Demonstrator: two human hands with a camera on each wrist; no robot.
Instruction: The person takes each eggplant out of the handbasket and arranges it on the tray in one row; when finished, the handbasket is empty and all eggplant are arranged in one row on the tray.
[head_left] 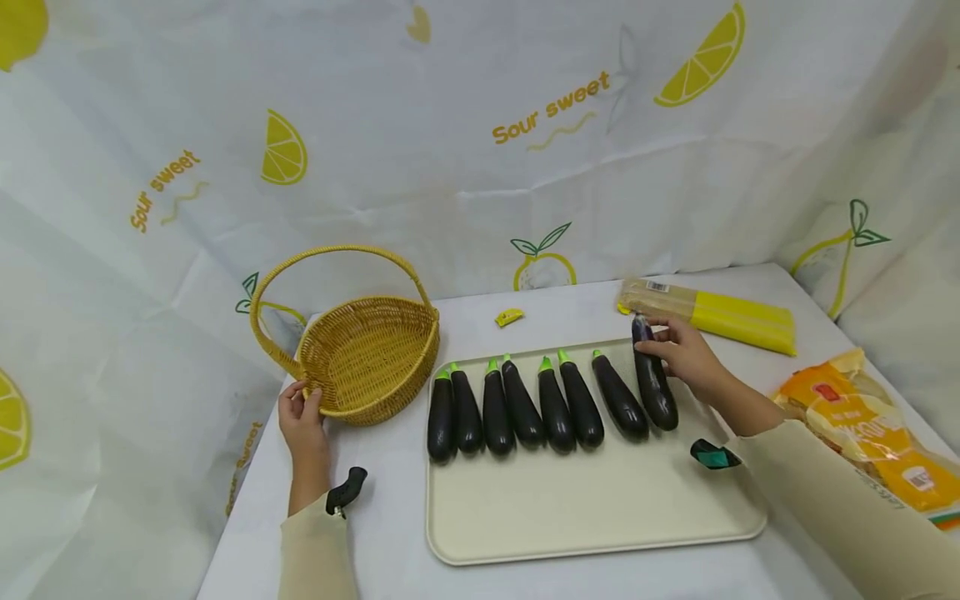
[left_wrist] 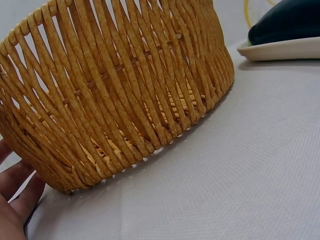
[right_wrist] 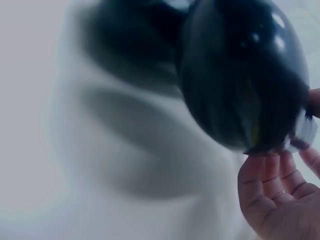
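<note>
My right hand (head_left: 690, 354) holds a dark purple eggplant (head_left: 654, 387) near its stem end, over the right part of a cream tray (head_left: 570, 508). Its rounded end looms large in the right wrist view, with a shadow on the pale surface beneath. Several more eggplants (head_left: 557, 412) with green stems lie side by side along the tray's back half. My left hand (head_left: 303, 429) grips the near left edge of a wicker basket (head_left: 401, 392) with a tall hoop handle. In the left wrist view, fingertips (left_wrist: 31, 195) touch the basket's woven side (left_wrist: 125, 100).
Behind my right hand lies a yellow and clear packet (head_left: 742, 321). An orange bag (head_left: 877, 433) rests at the table's right side, by my sleeve. A small yellow wrapper (head_left: 509, 317) sits behind the tray. Printed white cloth (head_left: 450, 233) hangs around the table.
</note>
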